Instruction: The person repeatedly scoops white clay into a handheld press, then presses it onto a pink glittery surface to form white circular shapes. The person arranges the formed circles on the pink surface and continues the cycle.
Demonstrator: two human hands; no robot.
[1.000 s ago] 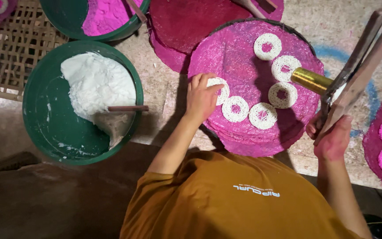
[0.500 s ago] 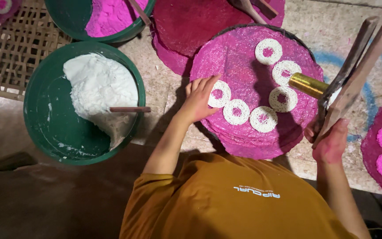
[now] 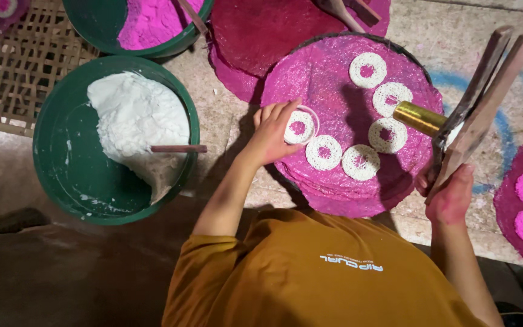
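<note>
Resting my left hand (image 3: 272, 134) on the edge of the round pink woven tray (image 3: 334, 188), I have my fingers (image 3: 286, 109) spread loosely over a white noodle ring with a pink centre (image 3: 299, 128); the fingertips touch its near rim, and the ring lies just beyond them, partly showing past my knuckles. Four more rings run on from it in an arc: one (image 3: 324, 152) just beside the ring under my fingers, the next (image 3: 361, 162) a little further along, then others (image 3: 387, 134) curving away toward the far side of the tray.

My right hand (image 3: 449, 192) is closed around the lower ends of a wooden press (image 3: 476, 103), its two long handles standing up and away from my grip. The press's brass cylinder (image 3: 417, 117) pokes out over the tray, between two of the rings.

On the other side of my left hand, well apart, sits a green basin of white dough (image 3: 116, 139) with a stick (image 3: 178, 148) lying across its rim. Beyond it is a second green basin holding pink powder (image 3: 146, 24).
</note>
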